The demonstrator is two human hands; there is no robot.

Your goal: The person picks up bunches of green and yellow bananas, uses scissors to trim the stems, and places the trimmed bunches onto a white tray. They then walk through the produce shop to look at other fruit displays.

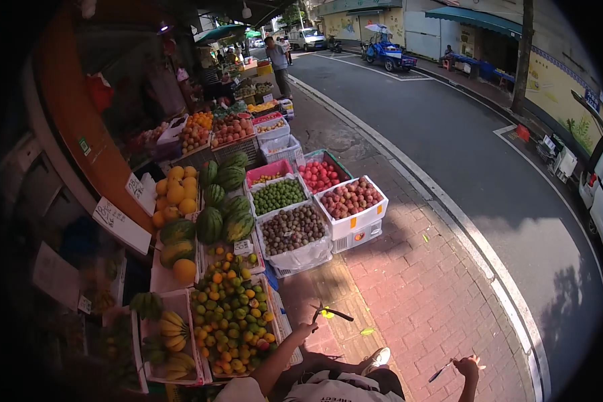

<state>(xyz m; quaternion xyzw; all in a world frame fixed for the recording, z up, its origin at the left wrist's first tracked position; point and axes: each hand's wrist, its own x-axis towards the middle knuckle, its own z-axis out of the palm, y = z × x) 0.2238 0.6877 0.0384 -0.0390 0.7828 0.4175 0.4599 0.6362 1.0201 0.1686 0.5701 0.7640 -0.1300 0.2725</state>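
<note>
My left hand (pixel 305 331) is closed round a dark tool with two spread arms (pixel 338 313), like scissors or pliers; its exact kind is too small to make out. A bright yellow spot shows beside its joint, and I cannot tell whether it belongs to the tool. Off to the right, my right hand (pixel 467 366) grips a thin, short tool with a dark tip (pixel 438 374), pointing left and down. Nearest to my left hand is a crate of green and orange citrus fruit (pixel 234 315). Both hands are over the pavement.
Crates of plums or similar dark fruit (pixel 292 229), green limes (pixel 278 195) and reddish fruit (pixel 350 198) stand ahead. Watermelons (pixel 210 225) and bananas (pixel 174 329) lie left. A kerb (pixel 476 234) borders the road. A person (pixel 277 60) stands farther up; a blue three-wheeler (pixel 387 53) is across.
</note>
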